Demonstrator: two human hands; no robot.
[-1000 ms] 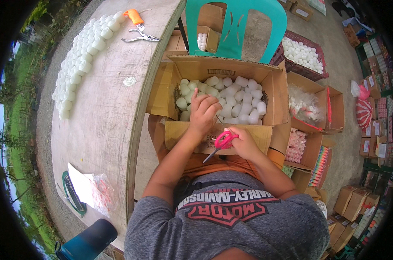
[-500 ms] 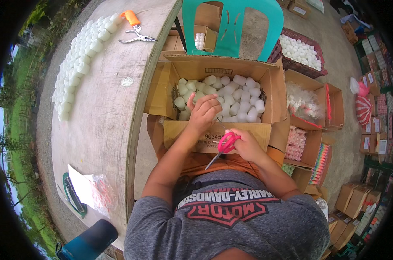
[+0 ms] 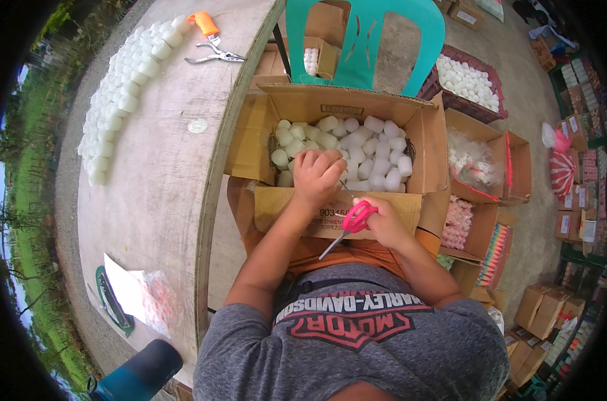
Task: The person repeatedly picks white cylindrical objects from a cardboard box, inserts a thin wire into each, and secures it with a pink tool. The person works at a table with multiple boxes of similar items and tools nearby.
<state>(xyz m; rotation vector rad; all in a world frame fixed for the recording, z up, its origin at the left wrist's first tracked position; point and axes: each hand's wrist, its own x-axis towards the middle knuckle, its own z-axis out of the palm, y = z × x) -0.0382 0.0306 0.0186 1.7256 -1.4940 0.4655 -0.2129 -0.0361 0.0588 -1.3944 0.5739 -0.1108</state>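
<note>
White wax cylinders (image 3: pixel 357 150) fill my open brown cardboard box (image 3: pixel 424 144), left hand (image 3: pixel 317 175) curled grasping among them, right hand (image 3: pixel 384 224) gripping pink-handled scissors (image 3: pixel 350 224) (finished rows (image 3: pixel 119 100) line the table's far-left edge); plenty left, I judge.

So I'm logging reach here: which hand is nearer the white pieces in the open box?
Left. The left hand is down in the cardboard box, touching the white pieces. The right hand holds pink-handled scissors over the box's near flap, apart from them.
</note>
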